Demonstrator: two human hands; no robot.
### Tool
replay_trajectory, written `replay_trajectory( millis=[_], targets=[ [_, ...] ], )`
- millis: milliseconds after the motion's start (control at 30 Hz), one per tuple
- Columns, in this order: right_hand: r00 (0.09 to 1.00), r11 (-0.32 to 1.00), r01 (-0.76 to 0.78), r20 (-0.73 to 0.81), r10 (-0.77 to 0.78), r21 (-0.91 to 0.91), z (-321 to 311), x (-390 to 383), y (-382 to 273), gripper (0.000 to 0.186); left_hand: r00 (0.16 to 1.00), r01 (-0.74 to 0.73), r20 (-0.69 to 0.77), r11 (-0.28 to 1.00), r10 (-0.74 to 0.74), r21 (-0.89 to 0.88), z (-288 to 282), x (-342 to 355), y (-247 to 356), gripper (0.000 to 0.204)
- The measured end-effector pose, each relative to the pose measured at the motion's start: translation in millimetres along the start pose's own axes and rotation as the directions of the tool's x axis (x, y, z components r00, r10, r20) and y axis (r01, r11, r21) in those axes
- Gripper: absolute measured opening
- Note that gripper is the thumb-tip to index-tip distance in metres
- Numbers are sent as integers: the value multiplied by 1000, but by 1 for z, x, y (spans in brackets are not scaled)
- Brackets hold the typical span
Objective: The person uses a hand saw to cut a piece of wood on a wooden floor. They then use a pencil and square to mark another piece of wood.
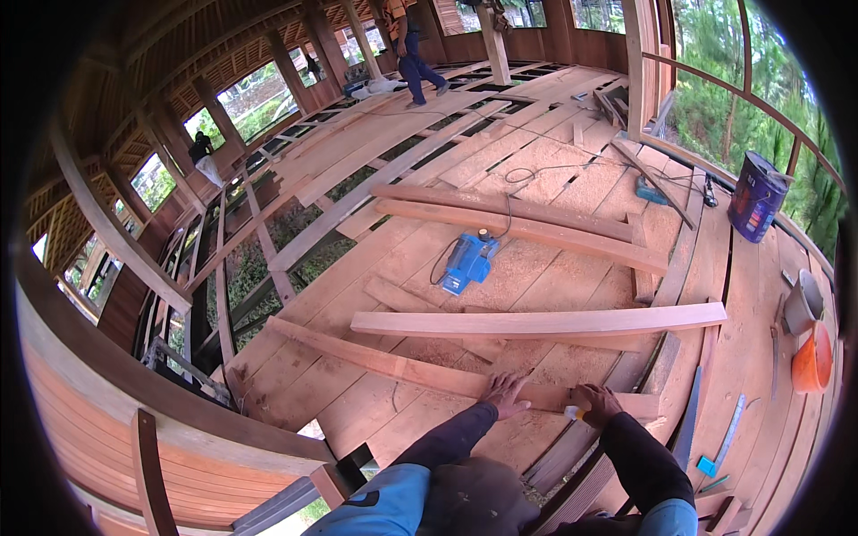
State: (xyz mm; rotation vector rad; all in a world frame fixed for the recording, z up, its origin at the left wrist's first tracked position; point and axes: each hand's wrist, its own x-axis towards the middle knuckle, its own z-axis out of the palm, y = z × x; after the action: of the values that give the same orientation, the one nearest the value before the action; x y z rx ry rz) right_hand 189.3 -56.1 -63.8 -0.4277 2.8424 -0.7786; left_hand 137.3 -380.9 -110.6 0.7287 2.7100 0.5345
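My left hand [506, 394] rests with fingers apart on a long reddish beam [420, 373] lying across the lower middle of the floor. My right hand [597, 404] is closed round a small white-and-yellow tool [575, 413], too small to name, at the same beam's right part. Beyond them a paler planed beam [536, 320] lies crosswise. Farther forward a blue electric planer [469, 263] stands on the boards beside its cord, below two more reddish beams [527, 232].
A purple drum [755, 196], grey bucket [801, 299], orange bucket [811, 357], handsaw [690, 415] and blue square [731, 438] sit at the right. Open floor joists [268, 232] with gaps span the left. Two other people [413, 58], [203, 156] are farther back. A low wooden wall [98, 393] borders the lower left.
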Motion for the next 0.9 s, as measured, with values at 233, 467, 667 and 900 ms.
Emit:
replay_trajectory(
  millis=[233,467,667,900],
  targets=[
    [999,999,-25,30,23,43,-1,7,7,68,999,-38,-16,997,40,67,-9,9,-2,83],
    [997,992,-41,63,33,123,-4,9,8,66,999,-39,-25,998,40,48,-5,8,-4,83],
    [998,995,-46,38,43,93,-4,7,2,64,1000,-17,7,1000,17,6,-4,7,-7,87],
    [1000,996,3,8,-3,87,-7,5,-2,62,1000,-8,-16,1000,8,-7,1,6,-8,85]
  ],
)
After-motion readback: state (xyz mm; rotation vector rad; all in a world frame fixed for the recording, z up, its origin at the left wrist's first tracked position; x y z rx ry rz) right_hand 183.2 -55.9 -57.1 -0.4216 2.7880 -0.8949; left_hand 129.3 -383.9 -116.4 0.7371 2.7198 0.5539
